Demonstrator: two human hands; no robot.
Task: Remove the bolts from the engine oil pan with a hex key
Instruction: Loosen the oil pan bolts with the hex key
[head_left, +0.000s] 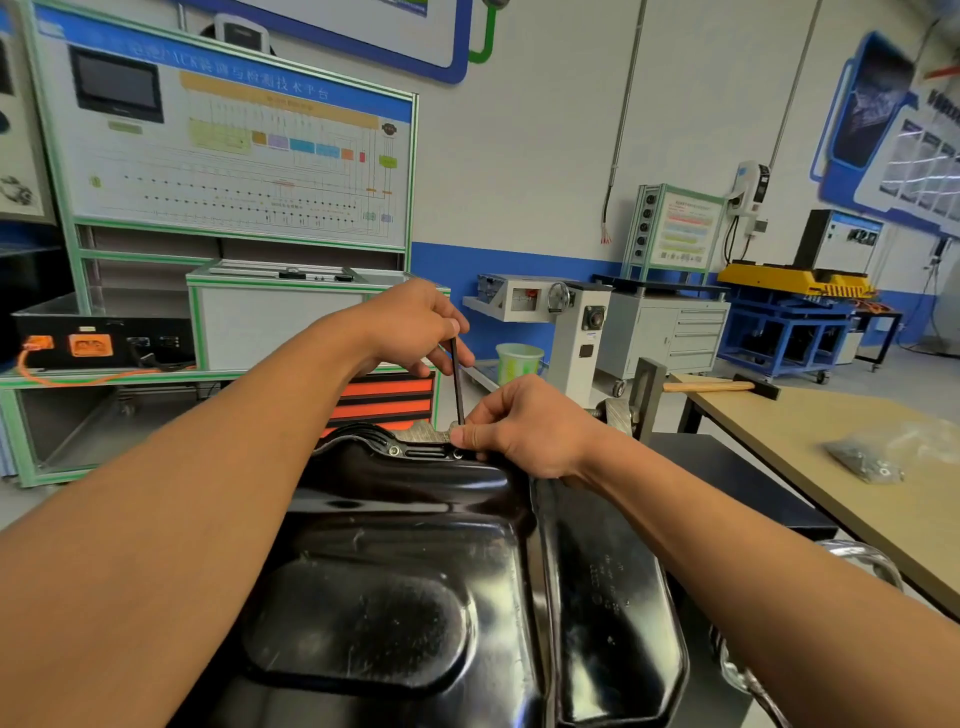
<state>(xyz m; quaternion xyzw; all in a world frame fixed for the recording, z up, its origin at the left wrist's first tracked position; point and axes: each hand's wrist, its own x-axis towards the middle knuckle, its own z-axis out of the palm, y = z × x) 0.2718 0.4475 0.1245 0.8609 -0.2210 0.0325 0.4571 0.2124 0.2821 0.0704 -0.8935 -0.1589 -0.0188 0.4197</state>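
A glossy black engine oil pan (405, 587) fills the lower middle of the view, its flange at the far edge. A thin dark hex key (457, 382) stands nearly upright over that flange. My left hand (415, 327) grips the key's top end. My right hand (519, 426) pinches the key's lower end with fingertips down on the flange, hiding the bolt there. One bolt head (394, 450) shows in the flange just left of my right hand's fingertips, with another hole or bolt (458, 454) right below them.
A wooden workbench (841, 467) stands to the right, carrying a hammer (722, 387) and a clear bag of small metal parts (872, 457). A metal vise or stand (639, 405) rises behind my right hand. Training boards, cabinets and carts line the far walls.
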